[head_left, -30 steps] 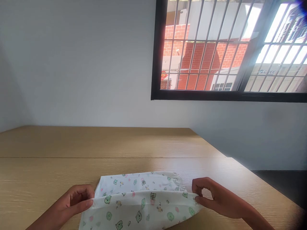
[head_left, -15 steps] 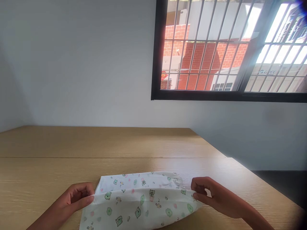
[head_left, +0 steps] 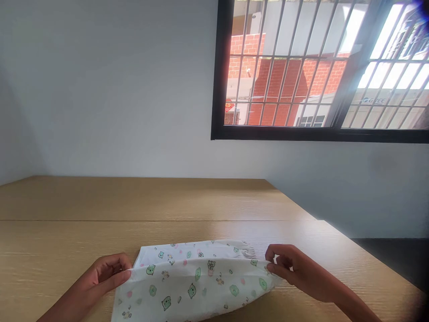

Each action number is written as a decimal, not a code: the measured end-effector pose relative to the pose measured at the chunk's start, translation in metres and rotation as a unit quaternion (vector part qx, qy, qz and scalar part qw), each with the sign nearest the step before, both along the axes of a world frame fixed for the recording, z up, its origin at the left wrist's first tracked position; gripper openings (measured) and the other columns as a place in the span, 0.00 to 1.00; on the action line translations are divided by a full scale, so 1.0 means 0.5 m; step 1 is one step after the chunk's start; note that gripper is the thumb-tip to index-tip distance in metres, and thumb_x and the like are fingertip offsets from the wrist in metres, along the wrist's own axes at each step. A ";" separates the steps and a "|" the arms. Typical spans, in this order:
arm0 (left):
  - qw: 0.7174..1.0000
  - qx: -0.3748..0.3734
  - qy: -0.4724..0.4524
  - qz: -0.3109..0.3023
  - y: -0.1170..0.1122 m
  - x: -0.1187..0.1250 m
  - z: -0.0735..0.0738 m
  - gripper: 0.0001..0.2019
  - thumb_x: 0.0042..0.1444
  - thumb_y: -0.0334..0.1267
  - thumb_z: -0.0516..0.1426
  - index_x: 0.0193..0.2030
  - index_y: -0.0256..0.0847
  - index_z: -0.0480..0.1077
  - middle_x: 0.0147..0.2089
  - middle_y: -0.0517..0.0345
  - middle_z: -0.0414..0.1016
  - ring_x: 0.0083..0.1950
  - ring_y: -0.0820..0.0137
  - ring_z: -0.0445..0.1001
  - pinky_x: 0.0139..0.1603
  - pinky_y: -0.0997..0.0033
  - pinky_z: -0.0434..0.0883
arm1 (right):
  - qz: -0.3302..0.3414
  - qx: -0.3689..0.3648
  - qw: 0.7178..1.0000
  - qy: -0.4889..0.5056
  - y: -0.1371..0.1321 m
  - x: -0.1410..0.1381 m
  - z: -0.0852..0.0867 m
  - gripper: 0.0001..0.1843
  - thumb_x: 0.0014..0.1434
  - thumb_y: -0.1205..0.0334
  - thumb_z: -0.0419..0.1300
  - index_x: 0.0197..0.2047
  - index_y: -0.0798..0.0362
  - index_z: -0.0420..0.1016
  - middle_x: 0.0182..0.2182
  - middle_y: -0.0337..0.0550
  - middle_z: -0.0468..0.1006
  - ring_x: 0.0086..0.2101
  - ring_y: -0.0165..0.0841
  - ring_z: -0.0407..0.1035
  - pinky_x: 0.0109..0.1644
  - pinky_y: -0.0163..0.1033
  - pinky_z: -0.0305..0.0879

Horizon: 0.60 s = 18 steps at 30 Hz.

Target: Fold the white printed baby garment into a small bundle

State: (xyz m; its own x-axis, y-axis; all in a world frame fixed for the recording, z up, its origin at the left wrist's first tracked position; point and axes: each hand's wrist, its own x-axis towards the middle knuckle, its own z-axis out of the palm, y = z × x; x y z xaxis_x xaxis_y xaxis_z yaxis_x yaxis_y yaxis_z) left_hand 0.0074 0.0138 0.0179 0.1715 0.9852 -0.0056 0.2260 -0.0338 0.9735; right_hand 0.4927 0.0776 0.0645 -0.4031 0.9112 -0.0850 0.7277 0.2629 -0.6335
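Light wood-grain table (head_left: 67, 241) with a crosswise seam (head_left: 167, 220), patterned white cloth (head_left: 181, 284) partly on its near side.

L hand (head_left: 109, 275), lower left of frame: bare, slim fingers (head_left: 124, 260), rounded thumb (head_left: 117, 281); nail detail too small to tell. L forearm (head_left: 65, 304) also bare, slender, cut off by bottom edge nr. lower left corner. R hand (head_left: 295, 268), lower right of ctr.: bare, approx. same slim build, narrowing twd. the wrist (head_left: 331, 290). R forearm (head_left: 357, 306) bare, smooth-sided, cut off at bottom edge, lower right.
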 end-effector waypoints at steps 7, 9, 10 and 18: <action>0.998 0.025 -0.013 0.061 -0.013 0.027 0.013 0.16 0.57 0.54 0.60 0.28 0.44 0.70 0.29 0.61 0.67 0.35 0.68 0.65 0.36 0.77 0.65 | 0.009 0.022 1.000 0.016 0.008 0.005 -0.014 0.14 0.66 0.49 0.53 0.35 0.50 0.68 0.21 0.31 0.52 0.25 0.30 0.47 0.27 0.35 0.46; 0.997 0.029 -0.008 0.074 -0.014 0.031 0.015 0.16 0.56 0.54 0.61 0.28 0.44 0.70 0.30 0.60 0.67 0.36 0.67 0.65 0.36 0.77 0.65 | 0.012 0.038 0.999 0.015 0.007 0.003 -0.012 0.14 0.66 0.49 0.53 0.35 0.50 0.68 0.22 0.32 0.53 0.25 0.30 0.48 0.28 0.35 0.47; 0.996 0.028 -0.006 0.079 -0.014 0.032 0.014 0.16 0.55 0.55 0.61 0.28 0.44 0.70 0.30 0.60 0.67 0.36 0.67 0.65 0.36 0.77 0.65 | 0.012 0.043 0.999 0.015 0.006 0.001 -0.011 0.14 0.66 0.49 0.53 0.35 0.50 0.68 0.22 0.32 0.53 0.25 0.30 0.48 0.28 0.35 0.47; 0.996 0.012 0.003 0.091 -0.011 0.024 0.005 0.17 0.57 0.57 0.60 0.31 0.45 0.71 0.33 0.59 0.68 0.39 0.65 0.66 0.39 0.76 0.65 | 0.005 0.073 0.997 0.027 0.004 -0.009 -0.011 0.15 0.65 0.49 0.54 0.33 0.51 0.68 0.24 0.34 0.58 0.27 0.31 0.52 0.30 0.36 0.50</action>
State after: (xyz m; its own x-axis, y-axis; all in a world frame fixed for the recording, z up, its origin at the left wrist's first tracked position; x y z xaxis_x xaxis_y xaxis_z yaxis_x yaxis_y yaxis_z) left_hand 0.0193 0.0084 0.0201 -0.0091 0.9998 0.0186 0.2365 -0.0159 0.9715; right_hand 0.4883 0.0795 0.0589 -0.4130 0.9080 0.0707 0.6906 0.3629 -0.6257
